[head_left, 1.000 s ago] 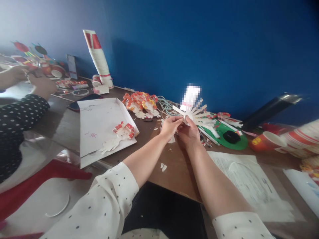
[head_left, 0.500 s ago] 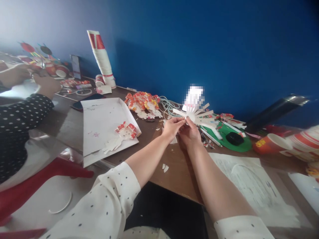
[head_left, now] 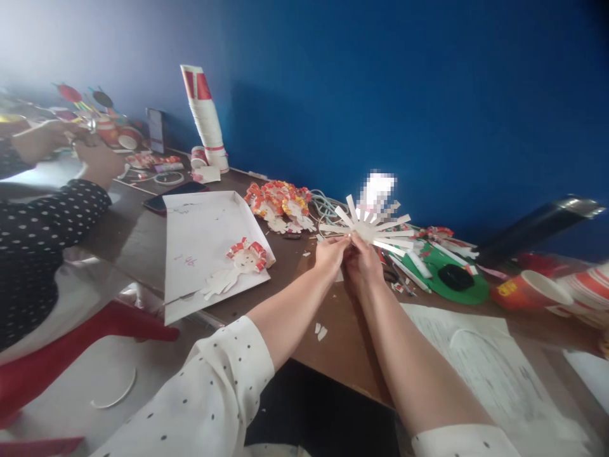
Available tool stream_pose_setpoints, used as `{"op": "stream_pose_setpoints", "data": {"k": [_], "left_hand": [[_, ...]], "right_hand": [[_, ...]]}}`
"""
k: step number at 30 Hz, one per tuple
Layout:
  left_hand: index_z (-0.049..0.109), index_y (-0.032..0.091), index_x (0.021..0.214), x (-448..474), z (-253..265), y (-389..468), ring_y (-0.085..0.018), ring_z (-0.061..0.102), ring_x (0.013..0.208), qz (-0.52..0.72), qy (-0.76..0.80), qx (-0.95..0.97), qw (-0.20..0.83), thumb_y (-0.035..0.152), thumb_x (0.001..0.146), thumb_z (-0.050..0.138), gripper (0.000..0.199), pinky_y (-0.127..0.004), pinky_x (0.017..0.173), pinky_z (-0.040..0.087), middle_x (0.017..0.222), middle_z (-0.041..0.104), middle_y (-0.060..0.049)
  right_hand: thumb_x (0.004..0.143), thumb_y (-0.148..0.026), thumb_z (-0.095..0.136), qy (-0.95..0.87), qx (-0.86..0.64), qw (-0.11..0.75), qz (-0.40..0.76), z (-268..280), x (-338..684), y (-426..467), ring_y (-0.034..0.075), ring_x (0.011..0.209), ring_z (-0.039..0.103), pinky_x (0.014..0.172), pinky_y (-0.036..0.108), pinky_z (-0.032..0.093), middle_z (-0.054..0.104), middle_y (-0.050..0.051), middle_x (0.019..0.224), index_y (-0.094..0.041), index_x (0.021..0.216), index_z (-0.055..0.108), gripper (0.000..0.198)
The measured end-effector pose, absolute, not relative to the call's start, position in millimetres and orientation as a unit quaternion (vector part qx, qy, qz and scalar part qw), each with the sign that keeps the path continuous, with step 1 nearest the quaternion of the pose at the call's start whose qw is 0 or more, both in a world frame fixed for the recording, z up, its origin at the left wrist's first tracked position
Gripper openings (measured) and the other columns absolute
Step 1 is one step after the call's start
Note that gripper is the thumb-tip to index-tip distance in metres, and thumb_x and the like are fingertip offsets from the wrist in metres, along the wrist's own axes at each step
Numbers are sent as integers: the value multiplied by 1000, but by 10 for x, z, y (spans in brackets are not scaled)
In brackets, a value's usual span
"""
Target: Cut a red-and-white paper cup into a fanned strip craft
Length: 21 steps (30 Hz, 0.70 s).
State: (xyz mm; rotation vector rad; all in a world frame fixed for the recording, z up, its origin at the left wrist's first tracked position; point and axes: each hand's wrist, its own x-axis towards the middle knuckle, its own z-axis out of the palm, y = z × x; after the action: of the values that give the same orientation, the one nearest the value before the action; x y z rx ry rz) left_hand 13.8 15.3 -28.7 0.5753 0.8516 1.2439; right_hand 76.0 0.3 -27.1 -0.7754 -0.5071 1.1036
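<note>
Both hands pinch the near edge of a paper cup cut into strips (head_left: 365, 231), whose white strips fan out around a round base. My left hand (head_left: 332, 252) is closed at its left side, thumb and fingers together. Close beside it, my right hand (head_left: 365, 261) is closed on the same piece, below the round base. Left of my hands a paper lion figure (head_left: 247, 259) with a red-and-white curled mane lies on a white box lid (head_left: 195, 235). Behind it sits a pile of similar curled paper figures (head_left: 278, 202).
A tall stack of paper cups (head_left: 207, 120) leans near the blue wall. To the right are a green disc (head_left: 460, 293), an orange paper cup (head_left: 528, 290), a dark bottle (head_left: 537, 228) and printed sheets (head_left: 495, 368). At left, a co-worker's hands (head_left: 95, 152) hold something metallic.
The cut cup has turned in my hands, and more strips now spread to the left and upward. The whole view has shifted slightly.
</note>
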Motion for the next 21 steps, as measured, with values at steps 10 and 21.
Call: {"op": "stream_pose_setpoints", "data": {"k": [10,21], "left_hand": [[69,12,73,103,-244,159,-8,58,58,597,340,221,692,17,69,74,7,-24,69,49,63,65,-1],[66,13,70,115,-325,170,-9,57,57,566,325,248,716,27,63,82,23,-24,65,49,63,63,-1]], "right_hand": [[63,-19,76,-268,-341,733,523,-226,875,-50,17,71,68,66,31,57,73,1,81,-18,84,67,22],[63,-24,78,-285,-394,741,464,-308,836,-28,19,75,70,63,30,56,74,-2,78,-22,85,71,23]]}}
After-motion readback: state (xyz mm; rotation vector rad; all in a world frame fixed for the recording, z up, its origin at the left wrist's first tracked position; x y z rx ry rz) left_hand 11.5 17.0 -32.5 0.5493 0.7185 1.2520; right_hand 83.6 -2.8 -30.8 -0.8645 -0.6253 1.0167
